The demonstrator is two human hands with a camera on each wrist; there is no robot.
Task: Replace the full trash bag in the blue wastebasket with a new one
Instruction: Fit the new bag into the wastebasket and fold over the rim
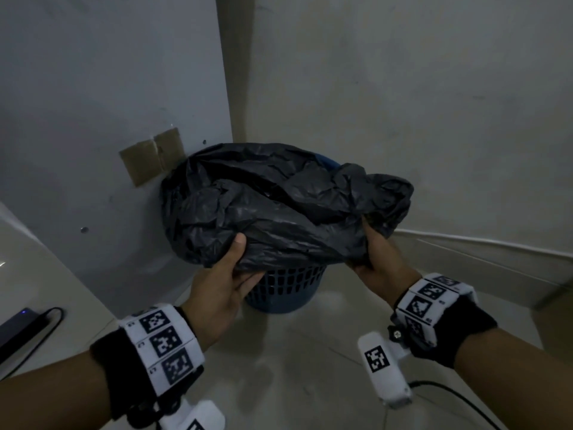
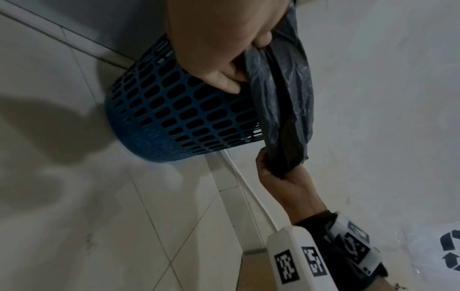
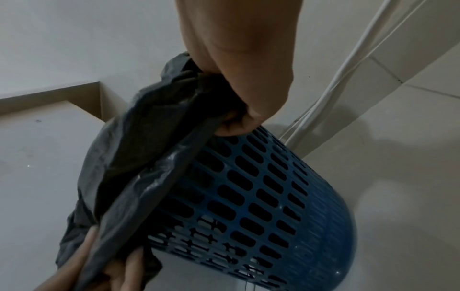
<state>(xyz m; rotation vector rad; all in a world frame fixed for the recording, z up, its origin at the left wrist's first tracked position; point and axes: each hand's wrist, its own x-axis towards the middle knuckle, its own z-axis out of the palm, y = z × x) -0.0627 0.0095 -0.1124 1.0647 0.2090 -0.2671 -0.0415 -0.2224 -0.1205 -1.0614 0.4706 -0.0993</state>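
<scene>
Both hands, left hand [image 1: 221, 287] and right hand [image 1: 376, 252], are gripping the crumpled black plastic trash bag [image 1: 279, 203], fingers clamped on its edge. It is draping over the blue slotted plastic wastebasket [image 1: 283, 290] on the floor.

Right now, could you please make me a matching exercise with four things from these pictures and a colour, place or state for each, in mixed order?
Things:
1. trash bag
2. wastebasket
3. left hand
4. cardboard pieces

Descriptions:
A. stuck on the grey wall
B. blue, with slotted sides, standing on the floor
C. black and crumpled, over the basket's top
D. grips the bag's near edge, as does the right hand

Pairs: 1-C, 2-B, 3-D, 4-A
</scene>
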